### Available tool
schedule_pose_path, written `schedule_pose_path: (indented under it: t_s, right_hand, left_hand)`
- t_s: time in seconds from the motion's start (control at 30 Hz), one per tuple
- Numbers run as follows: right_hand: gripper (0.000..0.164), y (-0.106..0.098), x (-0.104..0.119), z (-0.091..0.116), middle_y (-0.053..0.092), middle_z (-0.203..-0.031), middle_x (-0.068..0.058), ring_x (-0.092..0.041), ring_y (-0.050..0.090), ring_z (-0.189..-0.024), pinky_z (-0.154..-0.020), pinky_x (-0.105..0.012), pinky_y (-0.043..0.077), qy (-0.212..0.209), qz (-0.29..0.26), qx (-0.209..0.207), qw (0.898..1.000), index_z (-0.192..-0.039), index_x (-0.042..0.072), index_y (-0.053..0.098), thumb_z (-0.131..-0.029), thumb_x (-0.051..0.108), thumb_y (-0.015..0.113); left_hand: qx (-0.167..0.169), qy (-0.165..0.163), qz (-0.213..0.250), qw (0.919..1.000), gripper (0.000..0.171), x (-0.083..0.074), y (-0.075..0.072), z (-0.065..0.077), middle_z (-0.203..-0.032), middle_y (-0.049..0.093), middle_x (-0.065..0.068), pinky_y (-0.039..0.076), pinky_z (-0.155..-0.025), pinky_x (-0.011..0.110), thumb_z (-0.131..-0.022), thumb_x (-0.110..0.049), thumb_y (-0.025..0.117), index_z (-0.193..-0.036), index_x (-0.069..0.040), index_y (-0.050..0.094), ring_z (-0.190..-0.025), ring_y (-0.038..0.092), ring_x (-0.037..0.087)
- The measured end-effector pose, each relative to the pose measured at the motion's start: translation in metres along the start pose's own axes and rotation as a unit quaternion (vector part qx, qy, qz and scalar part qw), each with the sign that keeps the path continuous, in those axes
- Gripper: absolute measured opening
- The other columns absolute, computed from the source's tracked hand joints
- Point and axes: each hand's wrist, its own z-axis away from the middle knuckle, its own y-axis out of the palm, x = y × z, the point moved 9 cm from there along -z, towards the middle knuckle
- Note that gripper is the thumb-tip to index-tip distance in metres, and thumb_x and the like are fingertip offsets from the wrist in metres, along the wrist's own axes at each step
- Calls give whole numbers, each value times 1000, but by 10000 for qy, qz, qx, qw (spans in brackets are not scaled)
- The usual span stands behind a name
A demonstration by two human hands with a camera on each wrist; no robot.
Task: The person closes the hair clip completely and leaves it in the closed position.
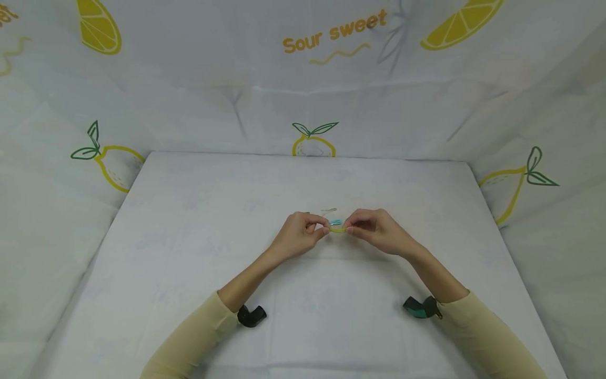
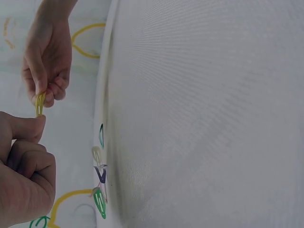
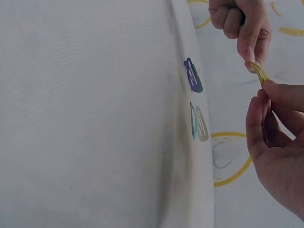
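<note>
A yellow snap hair clip [image 1: 338, 230] is held between both hands above the table. My left hand [image 1: 302, 234] pinches one end between thumb and fingertips, and my right hand [image 1: 381, 231] pinches the other. Thin metal bars of the clip [image 3: 259, 72] show in the right wrist view; fingertips cover both ends. Just beyond the hands lie a teal hair clip [image 1: 335, 222] and a beige one [image 1: 329, 210]. A purple clip [image 3: 192, 76] and a green clip [image 2: 99, 203] also lie on the table, largely hidden by the left hand in the head view.
The white-covered table [image 1: 303, 316] extends around the hands. Lemon-printed cloth [image 1: 199, 79] hangs behind it and along both sides. A black curved device [image 1: 252, 316] sits at the left sleeve, and a black-and-green one [image 1: 420, 307] at the right.
</note>
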Motion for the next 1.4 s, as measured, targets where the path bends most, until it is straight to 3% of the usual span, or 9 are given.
schedule_pose_path:
  t_s: [0.47, 0.93, 1.17, 1.4]
  right_hand:
    - [9, -1, -7, 0, 74, -109, -27, -13, 68, -89, -80, -21, 57, 415, -77, -66, 9991, -108, 1, 78, -103, 6, 73]
    - [13, -2, -14, 0, 75, -107, -26, -34, 69, -88, -79, -29, 59, 690, -101, -114, 9975, -109, -1, 78, -104, 9, 73]
    - [13, -3, -11, 0, 74, -106, -28, -42, 69, -90, -78, -36, 62, 695, -359, -187, 9968, -116, 5, 75, -104, 9, 73]
    - [19, -4, -15, 1, 76, -107, -24, -28, 73, -91, -81, -30, 63, 821, -414, -268, 9954, -119, 3, 76, -101, 6, 75]
  left_hand:
    - [-99, 28, 35, 9999, 7, 0, -2, 0, -55, 29, -8, 24, -53, 22, -94, -9, 80, -100, -7, 84, -53, 24, 7]
    - [-256, 157, -141, 9994, 10, -1, -4, -1, -55, 29, -8, 23, -51, 20, -92, -14, 88, -99, -8, 84, -53, 23, 6]
    - [-377, 101, -80, 9992, 12, 0, -5, -2, -55, 28, -8, 20, -50, 21, -93, -16, 87, -101, -7, 85, -53, 22, 7]
    - [-470, 37, -9, 9989, 13, 1, -7, -1, -55, 28, -9, 20, -51, 21, -92, -16, 88, -100, -6, 85, -54, 23, 6]
